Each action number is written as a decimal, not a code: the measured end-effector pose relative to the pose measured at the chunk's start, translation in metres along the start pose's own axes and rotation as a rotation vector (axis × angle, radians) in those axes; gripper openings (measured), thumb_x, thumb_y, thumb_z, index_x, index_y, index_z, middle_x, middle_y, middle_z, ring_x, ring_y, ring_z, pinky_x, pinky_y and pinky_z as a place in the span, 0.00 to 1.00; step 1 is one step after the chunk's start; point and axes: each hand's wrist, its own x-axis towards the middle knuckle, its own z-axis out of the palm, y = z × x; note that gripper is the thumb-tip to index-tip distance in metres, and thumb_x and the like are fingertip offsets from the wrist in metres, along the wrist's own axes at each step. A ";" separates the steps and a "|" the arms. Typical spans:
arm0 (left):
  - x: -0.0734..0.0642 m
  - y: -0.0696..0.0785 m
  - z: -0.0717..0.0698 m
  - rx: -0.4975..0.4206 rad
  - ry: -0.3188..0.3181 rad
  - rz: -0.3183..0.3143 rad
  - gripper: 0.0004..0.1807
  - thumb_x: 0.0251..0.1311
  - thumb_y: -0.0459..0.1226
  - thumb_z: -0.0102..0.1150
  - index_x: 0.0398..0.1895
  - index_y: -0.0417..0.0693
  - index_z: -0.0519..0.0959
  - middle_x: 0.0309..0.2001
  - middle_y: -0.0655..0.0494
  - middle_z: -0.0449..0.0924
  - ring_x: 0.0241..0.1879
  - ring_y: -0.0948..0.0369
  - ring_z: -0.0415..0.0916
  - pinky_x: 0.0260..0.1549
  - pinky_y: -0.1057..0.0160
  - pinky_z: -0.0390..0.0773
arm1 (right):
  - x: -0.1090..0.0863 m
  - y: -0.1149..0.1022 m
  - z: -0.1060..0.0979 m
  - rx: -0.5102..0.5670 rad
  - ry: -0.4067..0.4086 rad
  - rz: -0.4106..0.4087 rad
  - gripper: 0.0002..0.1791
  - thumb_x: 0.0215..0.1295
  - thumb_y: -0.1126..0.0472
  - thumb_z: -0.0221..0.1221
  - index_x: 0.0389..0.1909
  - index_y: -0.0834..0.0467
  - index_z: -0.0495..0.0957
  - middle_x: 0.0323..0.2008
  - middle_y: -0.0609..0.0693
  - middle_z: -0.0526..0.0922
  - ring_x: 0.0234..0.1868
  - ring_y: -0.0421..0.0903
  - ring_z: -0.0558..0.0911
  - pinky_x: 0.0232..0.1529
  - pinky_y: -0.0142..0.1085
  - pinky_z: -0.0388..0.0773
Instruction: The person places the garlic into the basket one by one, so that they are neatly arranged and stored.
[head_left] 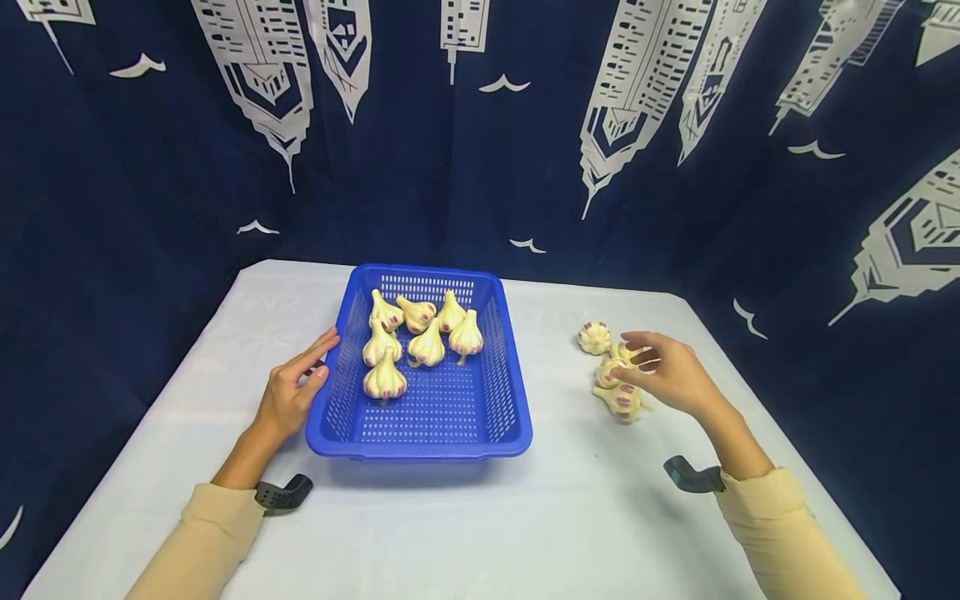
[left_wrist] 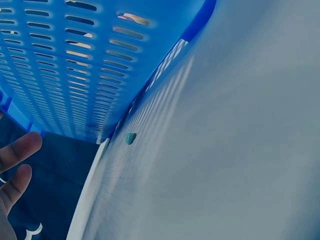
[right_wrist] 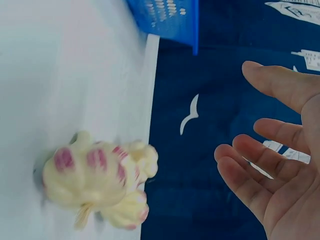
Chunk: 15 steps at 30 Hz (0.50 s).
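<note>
A blue perforated plastic basket (head_left: 431, 450) stands on the table with several garlic bulbs (head_left: 385, 379) in its back and left parts. My left hand (head_left: 288, 392) rests its fingers against the basket's left rim, the thumb held apart. To the right of the basket lies a small group of garlic bulbs (head_left: 624, 402), seen close up in the right wrist view as cream bulbs with purple patches (right_wrist: 85, 175). Over that group hovers my right hand (head_left: 667, 372), fingers loosely bent and spread from the thumb. Nothing shows between them in the right wrist view.
A white cloth covers the table (head_left: 562, 517). Behind it hangs a dark blue curtain (head_left: 420, 183) printed with white buildings and birds. Each wrist wears a dark band with a camera (head_left: 285, 493). Bare tabletop separates the basket from the loose bulbs.
</note>
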 end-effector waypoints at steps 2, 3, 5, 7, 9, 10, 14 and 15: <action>0.000 0.001 0.000 0.001 0.000 -0.003 0.25 0.59 0.29 0.49 0.61 0.38 0.77 0.64 0.46 0.74 0.49 0.73 0.76 0.37 0.76 0.71 | -0.003 0.004 0.001 -0.014 -0.001 0.001 0.34 0.56 0.59 0.70 0.62 0.69 0.72 0.52 0.68 0.80 0.46 0.63 0.82 0.46 0.54 0.79; 0.000 0.001 0.000 0.002 0.000 -0.005 0.25 0.59 0.29 0.49 0.61 0.38 0.77 0.64 0.46 0.74 0.50 0.73 0.76 0.37 0.76 0.71 | -0.004 0.007 0.001 -0.022 -0.001 0.005 0.34 0.56 0.59 0.70 0.62 0.69 0.72 0.53 0.68 0.79 0.47 0.63 0.82 0.46 0.54 0.79; 0.000 0.002 0.001 0.006 0.000 -0.005 0.25 0.59 0.29 0.49 0.62 0.38 0.77 0.64 0.46 0.74 0.50 0.71 0.77 0.37 0.76 0.71 | -0.006 0.011 0.001 -0.035 -0.005 0.017 0.35 0.55 0.59 0.71 0.62 0.70 0.72 0.53 0.68 0.79 0.47 0.63 0.82 0.46 0.54 0.79; 0.000 0.003 0.001 0.008 0.000 -0.006 0.25 0.59 0.29 0.49 0.62 0.39 0.77 0.64 0.47 0.74 0.51 0.70 0.77 0.37 0.75 0.71 | -0.008 0.015 0.002 -0.047 -0.016 0.040 0.36 0.55 0.56 0.72 0.61 0.70 0.72 0.53 0.68 0.79 0.48 0.63 0.81 0.46 0.54 0.80; 0.000 0.003 0.001 0.010 0.002 -0.007 0.25 0.59 0.29 0.49 0.62 0.39 0.77 0.64 0.47 0.75 0.51 0.70 0.77 0.37 0.75 0.71 | -0.009 0.019 0.004 -0.052 -0.029 0.062 0.38 0.54 0.54 0.72 0.61 0.70 0.72 0.54 0.68 0.79 0.48 0.63 0.81 0.45 0.53 0.80; 0.000 0.003 0.000 0.012 0.002 -0.008 0.25 0.59 0.29 0.49 0.62 0.39 0.77 0.64 0.47 0.74 0.51 0.71 0.76 0.37 0.76 0.71 | -0.010 0.021 0.005 -0.053 -0.037 0.071 0.38 0.54 0.54 0.72 0.61 0.71 0.72 0.54 0.68 0.79 0.48 0.63 0.81 0.45 0.53 0.80; 0.000 0.001 0.000 0.011 -0.006 -0.005 0.25 0.59 0.29 0.49 0.62 0.38 0.77 0.64 0.46 0.74 0.53 0.74 0.74 0.37 0.76 0.71 | -0.014 0.029 0.012 -0.049 -0.060 0.104 0.39 0.53 0.52 0.73 0.60 0.71 0.72 0.53 0.69 0.79 0.48 0.64 0.81 0.43 0.51 0.81; -0.001 0.000 0.000 0.012 -0.007 -0.003 0.25 0.59 0.29 0.49 0.62 0.37 0.77 0.64 0.46 0.74 0.54 0.74 0.74 0.37 0.76 0.71 | -0.015 0.031 0.014 -0.048 -0.065 0.112 0.39 0.53 0.52 0.73 0.59 0.71 0.72 0.52 0.70 0.79 0.47 0.63 0.81 0.42 0.51 0.81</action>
